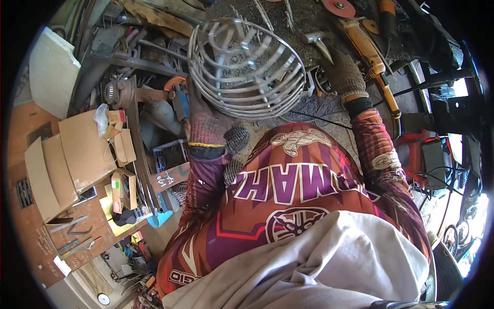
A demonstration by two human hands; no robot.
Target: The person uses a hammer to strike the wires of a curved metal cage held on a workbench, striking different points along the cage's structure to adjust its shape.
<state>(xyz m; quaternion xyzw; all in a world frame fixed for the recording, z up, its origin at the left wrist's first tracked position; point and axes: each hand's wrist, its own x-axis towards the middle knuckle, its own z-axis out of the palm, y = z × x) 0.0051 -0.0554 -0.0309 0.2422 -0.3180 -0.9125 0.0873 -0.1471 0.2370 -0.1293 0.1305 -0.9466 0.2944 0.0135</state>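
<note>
Pale grey cloth (319, 262) nearest the camera, bunched over a maroon-orange printed shirt (293, 149). Beyond it, wire cage (247, 77): bare metal, rounded, rings joined by cross strips, sits between the hands, upper part blurred. Left hand (206, 121), in a dark knit glove with yellow-edged cuff, is against the cage's lower left side; its fingers are dark and partly lost there, can't tell how far closed. Right hand (346, 74), brown knit glove, clear of the cage on its right; fingers curled round a hammer-like tool (321, 45), shiny tapered head showing past the glove, handle hidden. Yellow angle grinder (366, 49) just right of that hand, red disc (339, 6) above it. Second grinder with orange guard and blue body (180, 100) just left of the left hand. Steel bar (134, 63) further up left. Far left, brown wooden bench (31, 247) with open cardboard box (85, 149), smaller cartons and a clear plastic bag (101, 121).
</note>
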